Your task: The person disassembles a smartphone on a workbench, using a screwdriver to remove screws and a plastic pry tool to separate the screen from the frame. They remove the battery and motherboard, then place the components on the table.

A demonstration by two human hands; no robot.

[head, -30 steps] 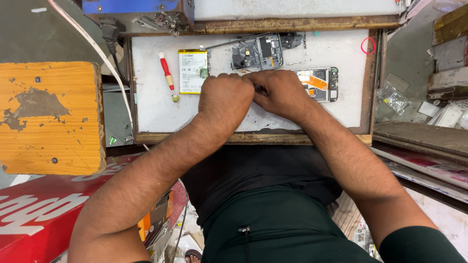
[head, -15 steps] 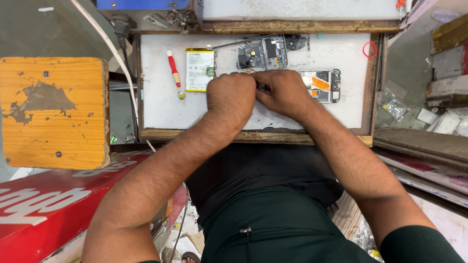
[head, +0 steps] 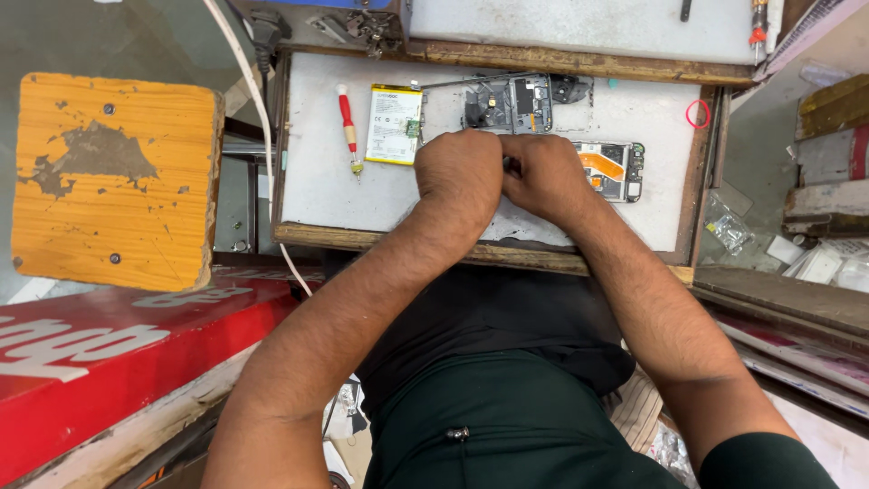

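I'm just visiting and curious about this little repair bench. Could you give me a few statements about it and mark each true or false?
1. The left hand and right hand are pressed close together over the white work tray. True.
2. The red-handled screwdriver is in the right hand. False: it lies on the tray, left of the hands.
3. A flat battery lies beside the screwdriver. True.
4. The opened phone lies left of the hands. False: it lies to their right.
5. The orange wooden board sits on the tray. False: it is outside, to the left.
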